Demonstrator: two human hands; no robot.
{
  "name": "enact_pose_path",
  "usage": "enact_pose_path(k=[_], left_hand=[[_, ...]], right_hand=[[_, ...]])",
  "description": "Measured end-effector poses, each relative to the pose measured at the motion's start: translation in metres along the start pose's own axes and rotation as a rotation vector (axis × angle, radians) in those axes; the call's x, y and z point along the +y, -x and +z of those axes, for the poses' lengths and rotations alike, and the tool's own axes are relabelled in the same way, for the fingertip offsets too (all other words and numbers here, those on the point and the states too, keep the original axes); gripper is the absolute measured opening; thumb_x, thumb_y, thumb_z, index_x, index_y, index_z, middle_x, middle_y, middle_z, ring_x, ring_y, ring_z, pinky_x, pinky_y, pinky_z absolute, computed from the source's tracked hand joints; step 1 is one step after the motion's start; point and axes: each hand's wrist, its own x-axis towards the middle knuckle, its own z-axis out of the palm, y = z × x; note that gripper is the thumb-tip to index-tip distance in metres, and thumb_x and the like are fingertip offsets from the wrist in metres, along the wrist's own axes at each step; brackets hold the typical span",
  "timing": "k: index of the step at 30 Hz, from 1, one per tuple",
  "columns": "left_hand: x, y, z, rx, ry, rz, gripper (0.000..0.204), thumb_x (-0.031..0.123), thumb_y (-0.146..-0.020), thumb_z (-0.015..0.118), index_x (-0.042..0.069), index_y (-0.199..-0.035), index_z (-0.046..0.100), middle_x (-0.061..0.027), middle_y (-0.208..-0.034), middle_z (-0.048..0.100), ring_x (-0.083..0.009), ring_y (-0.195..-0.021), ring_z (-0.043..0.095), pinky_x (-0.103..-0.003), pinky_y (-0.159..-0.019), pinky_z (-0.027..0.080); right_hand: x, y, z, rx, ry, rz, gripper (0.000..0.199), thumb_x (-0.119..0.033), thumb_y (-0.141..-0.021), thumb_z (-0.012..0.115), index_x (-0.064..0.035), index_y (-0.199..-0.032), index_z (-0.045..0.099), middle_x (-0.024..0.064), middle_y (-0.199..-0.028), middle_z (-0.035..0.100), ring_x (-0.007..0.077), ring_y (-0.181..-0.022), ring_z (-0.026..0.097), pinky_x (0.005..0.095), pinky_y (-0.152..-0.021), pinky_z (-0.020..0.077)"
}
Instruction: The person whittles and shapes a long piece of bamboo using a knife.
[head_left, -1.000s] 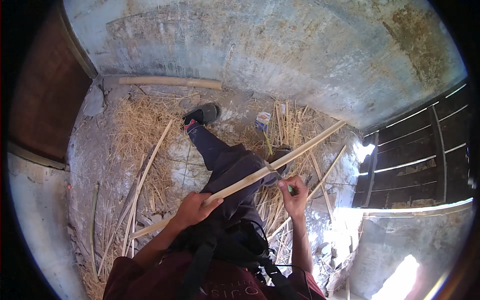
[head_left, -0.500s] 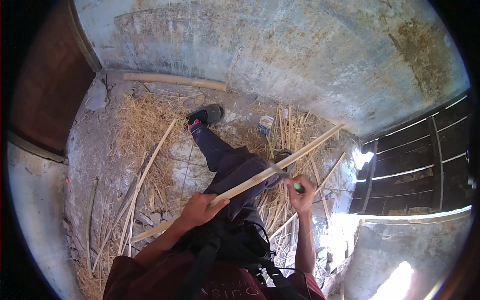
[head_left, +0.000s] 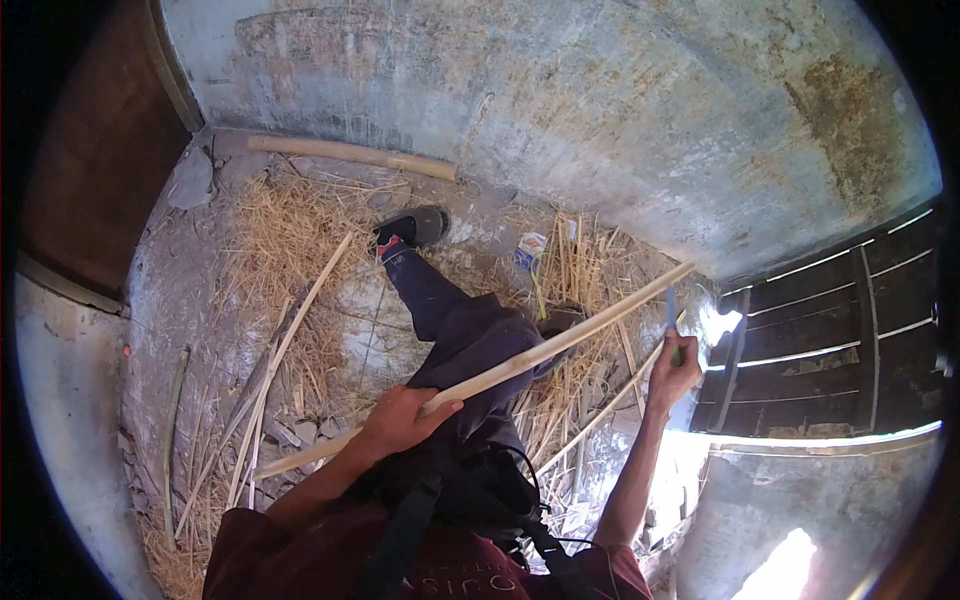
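Observation:
A long pale bamboo strip slants across my lap, from low on the left up to the far right. My left hand is closed round it near its middle, thumb lying along the top. In my right hand is a knife, its green handle partly covered by my fingers. The blade points away from me and stands at the strip's far right end; whether it touches cannot be told. Beneath the strip is my bent leg in dark trousers.
Heaps of shavings cover the floor, with more split sticks at the right. Other bamboo strips lie at the left. A bamboo pole rests along the wall. A small blue and white packet sits beyond my knee.
My right hand has moved the knife outward along the bamboo strip, from near its middle to its far right end. The strip's far end has dipped slightly; my left hand stays in place.

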Motion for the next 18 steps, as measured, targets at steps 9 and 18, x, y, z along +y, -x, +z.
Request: enact_pose_path(k=[9, 18], left_hand=[[-0.008, 0.002, 0.002, -0.008, 0.02, -0.011, 0.054, 0.056, -0.1, 0.071, 0.005, -0.088, 0.079, -0.0223, -0.064, 0.064, -0.0471, -0.063, 0.066, -0.054, -0.065, 0.052], [0.002, -0.003, 0.001, -0.024, 0.057, -0.05, 0.048, 0.048, -0.1, 0.075, 0.001, -0.089, 0.077, -0.0219, -0.06, 0.061, -0.043, -0.057, 0.065, -0.051, -0.058, 0.049]], right_hand=[[0.073, -0.023, -0.029, 0.063, -0.28, 0.243, 0.027, -0.017, -0.106, 0.073, -0.0012, -0.09, 0.058, 0.0059, -0.081, 0.067, 0.0115, -0.079, 0.06, 0.0282, -0.075, 0.05], [-0.059, 0.025, -0.019, -0.4, -0.42, -0.091, 0.011, -0.005, -0.097, 0.08, -0.003, -0.094, 0.069, 0.0034, -0.082, 0.072, 0.0126, -0.071, 0.066, 0.0297, -0.066, 0.0511]])
